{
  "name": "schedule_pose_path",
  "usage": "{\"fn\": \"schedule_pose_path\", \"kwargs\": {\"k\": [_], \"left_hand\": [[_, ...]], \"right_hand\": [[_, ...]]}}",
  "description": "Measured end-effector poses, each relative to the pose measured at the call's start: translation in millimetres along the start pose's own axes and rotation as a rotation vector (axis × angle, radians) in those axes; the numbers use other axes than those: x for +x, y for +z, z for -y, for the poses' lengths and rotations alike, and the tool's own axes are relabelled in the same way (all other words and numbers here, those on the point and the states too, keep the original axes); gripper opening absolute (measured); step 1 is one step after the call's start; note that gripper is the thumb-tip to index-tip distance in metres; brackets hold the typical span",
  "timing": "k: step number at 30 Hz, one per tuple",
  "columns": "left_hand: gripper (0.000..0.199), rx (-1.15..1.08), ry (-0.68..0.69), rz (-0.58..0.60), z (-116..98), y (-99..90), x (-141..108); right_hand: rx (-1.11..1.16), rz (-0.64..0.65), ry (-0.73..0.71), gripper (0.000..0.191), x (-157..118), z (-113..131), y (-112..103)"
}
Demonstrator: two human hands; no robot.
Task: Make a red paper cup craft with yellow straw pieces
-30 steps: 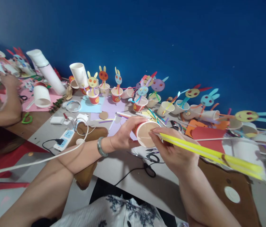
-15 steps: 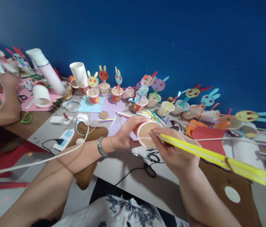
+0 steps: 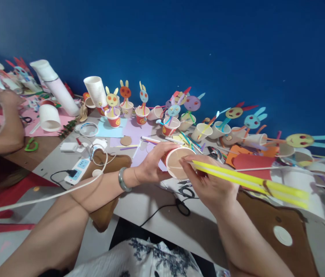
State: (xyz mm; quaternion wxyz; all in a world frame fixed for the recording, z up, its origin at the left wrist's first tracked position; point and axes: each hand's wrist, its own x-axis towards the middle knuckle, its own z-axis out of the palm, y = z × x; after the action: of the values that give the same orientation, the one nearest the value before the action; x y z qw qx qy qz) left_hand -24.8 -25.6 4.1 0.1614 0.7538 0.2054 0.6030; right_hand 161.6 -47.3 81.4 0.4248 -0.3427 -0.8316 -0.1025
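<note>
My left hand (image 3: 156, 162) is wrapped round a red-and-white paper cup (image 3: 176, 163), whose pale round end is turned up toward me. A thin light line crosses that end. In my right hand (image 3: 208, 179) is a long yellow utility knife (image 3: 243, 181) with a pale strip along it and a brown slider. My fingers pinch it close to its front end, right at the cup's round end. The tip is hidden by my fingertips, so I cannot tell whether it pierces the cup. Below the cup lie black-handled scissors (image 3: 187, 190).
Several paper cups with rabbit-faced figures (image 3: 112, 105) line the blue wall. Stacked cups (image 3: 95, 90) and a white flask (image 3: 55, 86) stand left of them. A power strip (image 3: 78, 171) with a white cable (image 3: 72, 188) lies left. Another person's arm (image 3: 9, 119) is at far left.
My right hand and the yellow utility knife have shifted slightly left, the knife's rear end swinging inward. The cup stays in my left hand with almost no movement.
</note>
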Motion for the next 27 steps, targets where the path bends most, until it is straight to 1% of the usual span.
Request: {"fn": "schedule_pose_path", "kwargs": {"k": [3, 5, 9, 14, 18, 21, 24, 27], "left_hand": [[0.073, 0.003, -0.007, -0.005, -0.2, 0.7, 0.3], [0.073, 0.000, -0.005, -0.010, -0.1, 0.8, 0.5], [0.072, 0.037, 0.031, -0.030, -1.1, 0.2, 1.6], [0.073, 0.053, 0.024, -0.017, -3.8, 0.1, 2.9], [0.075, 0.045, 0.035, -0.021, -2.5, 1.4, 2.1], [0.073, 0.028, 0.048, -0.025, -0.6, 2.5, 0.7], [0.071, 0.022, 0.036, -0.022, 0.4, 3.9, -1.0], [0.071, 0.022, 0.019, -0.035, 0.1, 5.2, -2.3]], "right_hand": [[-0.028, -0.047, 0.036, 0.015, -1.2, -1.4, 4.2], [-0.033, -0.049, 0.062, 0.017, -1.9, -1.8, 6.2], [0.003, -0.016, 0.077, 0.015, -5.4, -3.5, 7.1], [0.013, 0.052, 0.111, 0.017, -9.9, -6.1, 5.2], [0.031, 0.064, 0.113, 0.018, -8.0, -5.1, 3.7], [0.004, 0.060, 0.118, 0.020, -5.9, -3.8, 3.6], [-0.040, 0.063, 0.130, 0.026, -5.8, -2.4, 4.7], [-0.038, 0.068, 0.140, 0.027, -6.5, -0.9, 6.8]]}}
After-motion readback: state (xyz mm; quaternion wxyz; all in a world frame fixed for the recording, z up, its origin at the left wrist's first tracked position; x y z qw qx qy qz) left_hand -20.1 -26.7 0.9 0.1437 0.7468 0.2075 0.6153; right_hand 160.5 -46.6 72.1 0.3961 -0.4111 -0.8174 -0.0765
